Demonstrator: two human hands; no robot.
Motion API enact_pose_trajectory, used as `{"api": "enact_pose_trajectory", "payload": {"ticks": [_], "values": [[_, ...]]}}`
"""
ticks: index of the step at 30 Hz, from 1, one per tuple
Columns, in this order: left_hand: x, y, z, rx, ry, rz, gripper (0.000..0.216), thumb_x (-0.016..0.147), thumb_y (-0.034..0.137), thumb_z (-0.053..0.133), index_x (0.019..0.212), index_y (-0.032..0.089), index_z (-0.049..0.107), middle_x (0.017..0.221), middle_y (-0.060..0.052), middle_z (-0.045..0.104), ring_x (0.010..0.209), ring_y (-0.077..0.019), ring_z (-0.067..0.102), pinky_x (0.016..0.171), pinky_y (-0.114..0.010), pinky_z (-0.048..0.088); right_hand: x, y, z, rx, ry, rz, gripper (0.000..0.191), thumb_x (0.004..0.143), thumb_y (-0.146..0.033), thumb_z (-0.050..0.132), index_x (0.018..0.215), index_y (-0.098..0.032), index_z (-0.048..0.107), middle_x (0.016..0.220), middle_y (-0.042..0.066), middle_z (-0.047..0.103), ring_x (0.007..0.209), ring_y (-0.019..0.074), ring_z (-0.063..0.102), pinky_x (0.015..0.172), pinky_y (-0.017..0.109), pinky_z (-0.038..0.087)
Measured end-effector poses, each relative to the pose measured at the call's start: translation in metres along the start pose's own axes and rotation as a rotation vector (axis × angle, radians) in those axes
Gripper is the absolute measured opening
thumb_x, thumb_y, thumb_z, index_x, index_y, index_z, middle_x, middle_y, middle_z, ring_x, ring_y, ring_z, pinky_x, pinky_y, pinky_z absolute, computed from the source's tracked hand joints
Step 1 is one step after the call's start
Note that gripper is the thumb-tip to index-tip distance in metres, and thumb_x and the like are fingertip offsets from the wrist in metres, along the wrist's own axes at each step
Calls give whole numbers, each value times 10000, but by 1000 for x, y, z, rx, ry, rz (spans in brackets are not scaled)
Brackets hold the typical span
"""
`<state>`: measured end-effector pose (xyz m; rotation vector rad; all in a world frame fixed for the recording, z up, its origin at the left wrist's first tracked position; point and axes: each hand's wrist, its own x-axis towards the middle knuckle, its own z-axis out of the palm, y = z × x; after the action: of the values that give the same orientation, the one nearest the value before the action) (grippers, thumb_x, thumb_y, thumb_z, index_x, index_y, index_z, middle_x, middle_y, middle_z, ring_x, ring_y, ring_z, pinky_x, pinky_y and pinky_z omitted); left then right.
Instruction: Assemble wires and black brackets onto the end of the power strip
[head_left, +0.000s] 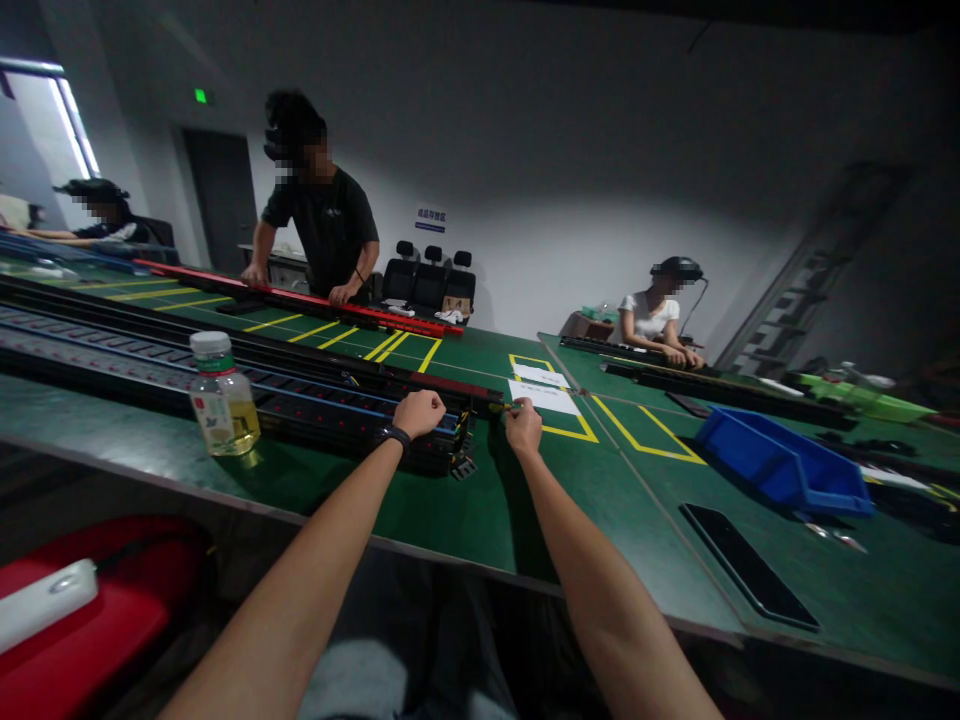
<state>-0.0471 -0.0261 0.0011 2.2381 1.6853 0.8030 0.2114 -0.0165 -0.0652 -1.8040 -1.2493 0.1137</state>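
A long black rail assembly (225,385) with blue and red strips lies across the green table (465,510). My left hand (420,411), a dark band on its wrist, rests closed as a fist on the rail's right end. Just past that end, my right hand (523,425) is closed in a pinch on a thin yellow-tipped tool (511,407) whose tip points at the rail's end. A small black bracket (463,468) lies on the table below the rail's end.
A capped bottle (221,395) of yellowish liquid stands at the left near the table edge. A white sheet (544,396), a blue bin (784,462) and a flat black panel (746,565) lie to the right. Three other people work at neighbouring tables. A red case (82,620) sits lower left.
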Motion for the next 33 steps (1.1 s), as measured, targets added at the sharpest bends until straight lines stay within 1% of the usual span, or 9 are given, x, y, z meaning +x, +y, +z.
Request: {"api": "enact_pose_trajectory", "payload": {"ticks": [5, 12, 16, 19, 23, 25, 28, 30, 33], "values": [[1, 1, 0, 6, -3, -1, 214, 854, 287, 631, 907, 227, 830, 947, -95, 818, 939, -245, 747, 845, -263, 524, 8, 2, -1, 10, 6, 64, 314, 898, -170, 641, 1201, -248, 662, 967, 83, 768, 964, 232, 695, 836, 293, 502], [0, 1, 0, 16, -3, 1, 221, 857, 269, 611, 896, 230, 825, 950, -97, 818, 927, -256, 749, 804, -271, 514, 26, 8, -1, 1, 5, 107, 71, 820, -215, 748, 864, -245, 701, 912, 104, 743, 960, 256, 684, 818, 333, 513], [0, 1, 0, 25, -8, 0, 231, 860, 267, 598, 898, 233, 824, 957, -96, 820, 912, -254, 750, 779, -269, 508, 34, 13, -6, -33, -26, 61, 87, 825, -254, 749, 756, -236, 698, 870, 98, 736, 942, 261, 685, 815, 334, 503], [0, 1, 0, 27, -9, 0, 241, 868, 273, 592, 913, 233, 825, 964, -100, 819, 917, -260, 752, 783, -274, 511, 32, 18, -12, -60, -62, 3, 32, 838, -253, 737, 860, -230, 731, 909, 87, 744, 977, 261, 678, 856, 334, 502], [2, 1, 2, 26, -5, -4, 237, 866, 279, 600, 917, 225, 826, 969, -112, 818, 937, -273, 753, 824, -288, 527, 20, 30, -23, -196, 61, -120, 257, 893, -158, 632, 1129, -189, 730, 1161, 166, 731, 1166, 298, 623, 957, 367, 481], [2, 1, 3, 24, -3, -6, 230, 860, 283, 612, 921, 218, 825, 972, -117, 818, 951, -279, 753, 848, -293, 533, 14, 37, -29, -238, 69, -162, 331, 913, -106, 575, 1204, -178, 715, 1282, 196, 695, 1254, 321, 580, 1010, 407, 452], [3, 0, 4, 25, -2, -8, 224, 860, 292, 621, 920, 214, 822, 985, -116, 819, 970, -278, 754, 870, -292, 538, 10, 41, -35, -284, -41, -178, 350, 941, -109, 543, 1235, -203, 706, 1359, 177, 673, 1300, 332, 552, 1066, 470, 405], [2, 1, 3, 29, -5, -6, 227, 864, 298, 617, 920, 218, 822, 992, -109, 820, 979, -274, 756, 877, -292, 541, 10, 41, -37, -374, -135, -147, 341, 964, -170, 543, 1273, -201, 684, 1395, 172, 656, 1302, 342, 553, 1074, 499, 402], [0, 3, 1, 37, -11, -5, 235, 867, 303, 606, 925, 226, 821, 995, -98, 822, 981, -270, 759, 880, -296, 547, 13, 38, -40, -527, -218, -59, 441, 992, -304, 548, 1408, -164, 587, 1396, 204, 646, 1297, 356, 569, 1052, 505, 433]]}}
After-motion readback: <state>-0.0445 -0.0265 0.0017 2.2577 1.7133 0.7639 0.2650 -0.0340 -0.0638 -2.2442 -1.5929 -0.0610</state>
